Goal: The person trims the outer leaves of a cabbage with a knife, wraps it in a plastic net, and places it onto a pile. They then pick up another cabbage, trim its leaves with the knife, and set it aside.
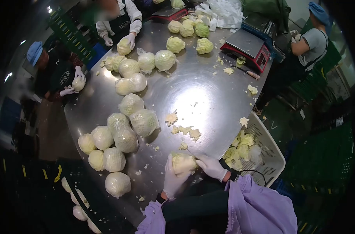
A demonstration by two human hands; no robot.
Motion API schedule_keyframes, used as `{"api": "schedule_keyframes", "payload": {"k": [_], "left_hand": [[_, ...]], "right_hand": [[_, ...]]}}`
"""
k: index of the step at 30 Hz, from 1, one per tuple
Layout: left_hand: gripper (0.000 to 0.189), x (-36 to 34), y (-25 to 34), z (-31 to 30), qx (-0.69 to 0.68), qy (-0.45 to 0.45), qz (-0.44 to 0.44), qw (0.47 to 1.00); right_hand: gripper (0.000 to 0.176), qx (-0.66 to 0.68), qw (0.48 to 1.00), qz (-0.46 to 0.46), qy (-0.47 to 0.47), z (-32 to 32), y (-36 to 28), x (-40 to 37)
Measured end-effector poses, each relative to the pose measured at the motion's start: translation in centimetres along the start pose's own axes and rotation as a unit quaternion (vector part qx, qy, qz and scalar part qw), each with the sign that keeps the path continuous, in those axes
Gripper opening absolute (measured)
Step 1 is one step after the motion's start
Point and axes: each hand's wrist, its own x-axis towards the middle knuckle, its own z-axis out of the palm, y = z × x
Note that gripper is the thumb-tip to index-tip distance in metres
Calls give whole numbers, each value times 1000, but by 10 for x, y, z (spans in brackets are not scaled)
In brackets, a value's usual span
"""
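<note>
At the near edge of the metal table [165, 82], my gloved left hand [174, 177] is wrapped round the left side of a pale cabbage [184, 163]. On its right, my gloved right hand [211, 167] is closed on a thin tool, whose narrow end shows above the cabbage; its handle is hidden in my fingers. Leaf scraps [194, 134] lie just beyond the cabbage. To the left are several wrapped cabbages, one of them near the table edge [118, 185].
A white basket [276, 160] of leaf trimmings stands to my right. A red scale [245, 43] and a knife [252, 74] lie farther back. Co-workers stand at the left [54, 72], far side [119, 19] and right [311, 43]. A dark crate [88, 195] holds cabbages at lower left.
</note>
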Motion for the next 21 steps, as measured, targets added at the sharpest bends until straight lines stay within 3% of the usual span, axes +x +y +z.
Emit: {"api": "schedule_keyframes", "payload": {"k": [2,4,6,9,13,15,18,21], "left_hand": [[102,5,4,2,-8,5,8,1000],[102,6,0,5,-23,9,14,1000],[102,12,-12,5,44,11,53,998],[100,14,-16,3,-17,-3,27,999],[98,16,-12,-1,40,-17,47,998],[95,19,-11,-1,52,-15,63,997],[93,26,-10,-7,-45,-42,25,998],[91,30,0,-14,-30,-80,22,996]], "right_hand": [[30,-183,976,-94,66,-5,-6,2],[36,-192,977,-81,44,-8,-16,1],[50,-195,979,-37,-43,-9,-24,3],[58,-213,975,-35,-58,-4,-28,6],[58,-209,976,-40,-41,2,-11,16],[59,-217,970,-104,-14,1,-6,19],[59,-197,975,-97,-19,-3,-25,12],[57,-235,969,-61,-39,0,-27,11]]}}
